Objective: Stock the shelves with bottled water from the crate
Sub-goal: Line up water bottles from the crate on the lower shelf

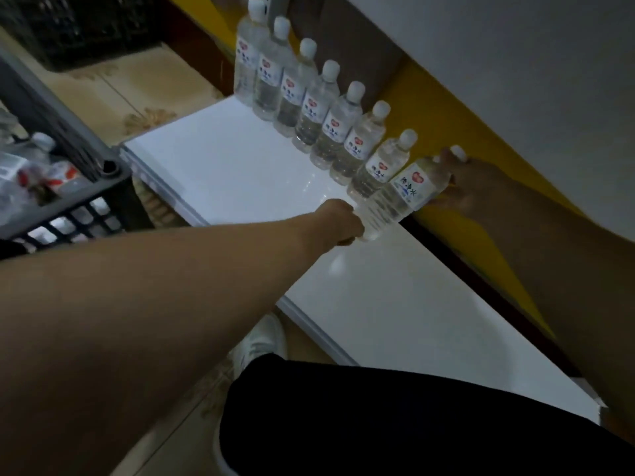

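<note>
Several clear water bottles (330,115) with white caps and white labels stand in a row along the back of the white shelf (226,166). At the near end of the row another water bottle (398,197) is held tilted. My right hand (470,183) grips its neck and upper part, with the cap showing above my fingers. My left hand (340,221) holds its base. The dark crate (82,187) sits at the left, with more bottles (37,146) inside it.
A yellow back panel (443,132) runs behind the shelf, under a white upper shelf (481,46). A second black crate (79,29) stands on the tiled floor at the top left. My dark-clothed leg (378,420) and white shoe (261,341) are below the shelf edge.
</note>
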